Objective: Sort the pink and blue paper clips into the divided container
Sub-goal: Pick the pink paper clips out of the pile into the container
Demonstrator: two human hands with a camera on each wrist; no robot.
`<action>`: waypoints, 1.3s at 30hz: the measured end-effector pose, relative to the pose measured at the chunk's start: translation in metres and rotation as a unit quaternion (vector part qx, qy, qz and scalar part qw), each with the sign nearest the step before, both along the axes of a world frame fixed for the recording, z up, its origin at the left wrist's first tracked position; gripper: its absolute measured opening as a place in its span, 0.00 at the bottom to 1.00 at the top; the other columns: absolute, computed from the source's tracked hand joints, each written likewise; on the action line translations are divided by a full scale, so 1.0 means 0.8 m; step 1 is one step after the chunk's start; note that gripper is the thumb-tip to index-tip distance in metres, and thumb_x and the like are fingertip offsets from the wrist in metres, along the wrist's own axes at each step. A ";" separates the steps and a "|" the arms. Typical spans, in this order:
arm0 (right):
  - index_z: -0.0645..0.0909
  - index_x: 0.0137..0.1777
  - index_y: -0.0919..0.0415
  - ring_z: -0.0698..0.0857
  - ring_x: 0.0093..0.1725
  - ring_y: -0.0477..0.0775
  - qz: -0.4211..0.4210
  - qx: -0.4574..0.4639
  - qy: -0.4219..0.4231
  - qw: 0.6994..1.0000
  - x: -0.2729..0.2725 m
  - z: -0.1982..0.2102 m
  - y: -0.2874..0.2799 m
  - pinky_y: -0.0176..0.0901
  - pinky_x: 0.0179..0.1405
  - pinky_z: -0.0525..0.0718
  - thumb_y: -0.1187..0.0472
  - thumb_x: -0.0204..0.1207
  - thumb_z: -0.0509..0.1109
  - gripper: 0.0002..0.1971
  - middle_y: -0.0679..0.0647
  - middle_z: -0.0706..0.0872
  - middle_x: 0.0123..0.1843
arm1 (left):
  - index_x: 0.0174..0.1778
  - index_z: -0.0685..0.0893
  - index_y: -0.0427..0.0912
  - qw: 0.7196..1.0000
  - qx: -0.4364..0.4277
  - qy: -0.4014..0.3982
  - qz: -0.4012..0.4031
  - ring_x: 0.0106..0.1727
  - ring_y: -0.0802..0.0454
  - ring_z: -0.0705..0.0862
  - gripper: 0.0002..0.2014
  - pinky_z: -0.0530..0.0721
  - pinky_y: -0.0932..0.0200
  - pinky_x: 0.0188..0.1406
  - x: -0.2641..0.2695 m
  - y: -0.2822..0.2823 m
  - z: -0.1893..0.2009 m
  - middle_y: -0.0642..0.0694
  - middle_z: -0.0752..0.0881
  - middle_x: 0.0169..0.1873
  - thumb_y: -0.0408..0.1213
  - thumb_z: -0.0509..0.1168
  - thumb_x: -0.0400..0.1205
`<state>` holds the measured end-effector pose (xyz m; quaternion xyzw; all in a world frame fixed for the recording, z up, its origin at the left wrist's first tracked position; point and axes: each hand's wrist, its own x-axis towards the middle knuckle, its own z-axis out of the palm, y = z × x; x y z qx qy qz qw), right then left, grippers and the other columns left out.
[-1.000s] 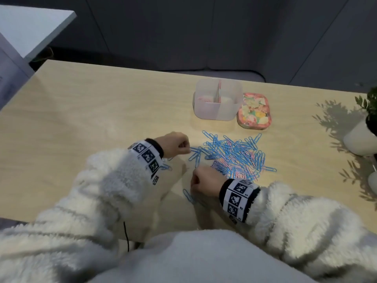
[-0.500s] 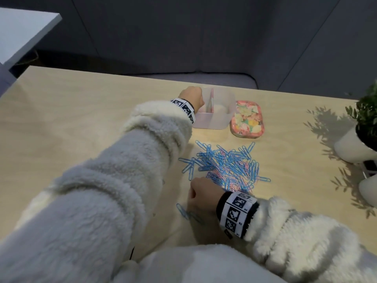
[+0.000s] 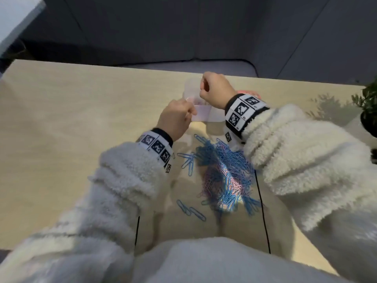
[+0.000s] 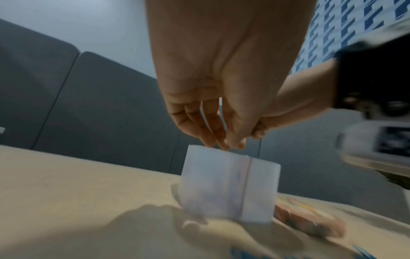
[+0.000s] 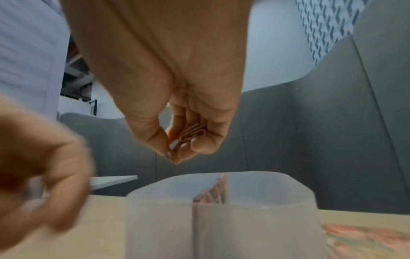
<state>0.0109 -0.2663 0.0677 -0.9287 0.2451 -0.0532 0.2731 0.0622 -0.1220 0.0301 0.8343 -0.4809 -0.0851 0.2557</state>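
1. The divided container (image 3: 201, 114) is sitting on the tabletop (image 3: 81, 111), translucent, with an upright partition (image 5: 223, 190) splitting it into two compartments.
2. The right hand (image 3: 217, 89) is hanging directly above the container, fingers curled, and is pinching a small bunch of pink paper clips (image 5: 193, 130) between thumb and fingertips, as the right wrist view is showing.
3. Pink clips are already lying in the compartment just left of the partition, as seen from the right wrist view; the contents of the other compartment cannot be told.
4. The left hand (image 3: 175, 119) is sitting at the container's near left corner, fingers (image 4: 199, 129) pointing down and reaching its rim. Motion blur is preventing a clear reading; whether it is gripping the wall or only touching it cannot be told.
5. The mixed pile of paper clips (image 3: 224, 172), mostly blue with pink among them, is lying on the tabletop on the near side of the container, between the two sleeves.
6. A few loose blue clips (image 3: 190, 210) are lying nearer still, apart from the pile.
7. A patterned lid (image 4: 310, 222) is lying flat just right of the container.
8. A potted plant (image 3: 369, 111) is standing well to the right of the container.
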 end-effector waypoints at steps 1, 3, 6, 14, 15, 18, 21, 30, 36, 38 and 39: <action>0.76 0.44 0.61 0.81 0.49 0.61 0.006 -0.001 0.007 1.000 0.008 -0.005 -0.001 0.49 0.50 0.78 0.69 0.71 0.60 0.06 0.59 0.83 0.45 | 0.49 0.85 0.39 0.999 0.027 0.005 -0.017 0.54 0.40 0.80 0.10 0.77 0.49 0.55 -0.009 0.012 -0.009 0.39 0.86 0.50 0.28 0.60 0.78; 0.78 0.54 0.64 0.81 0.58 0.64 0.022 0.003 0.045 0.999 0.016 -0.014 -0.001 0.51 0.59 0.79 0.69 0.74 0.61 0.11 0.62 0.84 0.56 | 0.49 0.86 0.39 0.993 0.092 0.035 -0.066 0.52 0.42 0.82 0.09 0.79 0.50 0.52 -0.028 0.031 -0.025 0.40 0.86 0.48 0.29 0.61 0.78; 0.75 0.66 0.64 0.78 0.65 0.63 0.038 0.001 0.062 0.997 0.005 -0.017 0.006 0.50 0.68 0.74 0.64 0.77 0.65 0.17 0.64 0.81 0.65 | 0.47 0.85 0.39 0.981 0.139 0.070 -0.115 0.50 0.44 0.83 0.07 0.75 0.58 0.47 -0.052 0.049 -0.041 0.41 0.86 0.48 0.29 0.63 0.78; 0.87 0.48 0.61 0.80 0.41 0.49 0.062 0.065 0.035 0.995 -0.136 -0.057 0.051 0.40 0.45 0.76 0.70 0.74 0.63 0.11 0.57 0.90 0.48 | 0.53 0.86 0.45 0.956 0.175 0.119 -0.201 0.44 0.54 0.76 0.12 0.78 0.56 0.45 -0.098 0.068 -0.049 0.48 0.79 0.47 0.36 0.70 0.74; 0.88 0.46 0.61 0.79 0.40 0.49 0.078 0.076 0.058 0.992 -0.156 -0.069 0.057 0.41 0.44 0.76 0.71 0.72 0.64 0.11 0.57 0.89 0.46 | 0.53 0.86 0.46 0.955 0.176 0.119 -0.206 0.45 0.53 0.77 0.12 0.78 0.54 0.47 -0.102 0.068 -0.049 0.47 0.79 0.48 0.37 0.71 0.74; 0.88 0.50 0.61 0.80 0.46 0.55 0.124 0.093 0.104 0.982 -0.199 -0.097 0.078 0.47 0.51 0.77 0.71 0.71 0.66 0.13 0.56 0.81 0.45 | 0.53 0.88 0.47 0.951 0.181 0.115 -0.223 0.50 0.49 0.78 0.12 0.76 0.53 0.49 -0.109 0.069 -0.053 0.42 0.81 0.49 0.37 0.71 0.74; 0.87 0.52 0.58 0.80 0.54 0.59 0.124 0.070 0.099 0.985 -0.215 -0.110 0.083 0.51 0.54 0.78 0.67 0.73 0.68 0.11 0.60 0.81 0.51 | 0.49 0.90 0.46 0.954 0.180 0.091 -0.222 0.50 0.48 0.80 0.08 0.76 0.57 0.47 -0.110 0.073 -0.057 0.42 0.82 0.48 0.37 0.71 0.75; 0.86 0.51 0.58 0.80 0.57 0.63 0.085 -0.005 0.089 0.992 -0.221 -0.104 0.072 0.57 0.58 0.79 0.67 0.73 0.65 0.11 0.59 0.85 0.51 | 0.50 0.84 0.41 0.973 0.149 0.115 -0.137 0.44 0.54 0.76 0.08 0.79 0.58 0.51 -0.096 0.102 -0.061 0.50 0.74 0.44 0.36 0.69 0.76; 0.85 0.55 0.56 0.76 0.58 0.60 0.140 -0.049 0.150 0.978 -0.186 -0.103 0.104 0.56 0.56 0.78 0.55 0.75 0.66 0.12 0.57 0.81 0.54 | 0.52 0.82 0.39 0.969 0.192 0.095 -0.123 0.50 0.46 0.80 0.18 0.79 0.52 0.51 -0.113 0.093 -0.067 0.42 0.80 0.48 0.43 0.74 0.70; 0.85 0.54 0.55 0.75 0.58 0.60 0.179 -0.079 0.168 0.966 -0.181 -0.102 0.107 0.56 0.55 0.77 0.54 0.75 0.66 0.11 0.56 0.80 0.54 | 0.51 0.83 0.37 0.969 0.191 0.093 -0.126 0.50 0.43 0.81 0.15 0.77 0.53 0.48 -0.114 0.091 -0.069 0.40 0.80 0.48 0.40 0.73 0.71; 0.85 0.53 0.55 0.75 0.58 0.60 0.197 -0.089 0.178 0.960 -0.180 -0.101 0.109 0.56 0.55 0.77 0.55 0.75 0.66 0.11 0.56 0.80 0.54 | 0.50 0.83 0.37 0.969 0.189 0.094 -0.128 0.49 0.43 0.81 0.14 0.75 0.55 0.46 -0.113 0.092 -0.069 0.40 0.80 0.47 0.39 0.72 0.72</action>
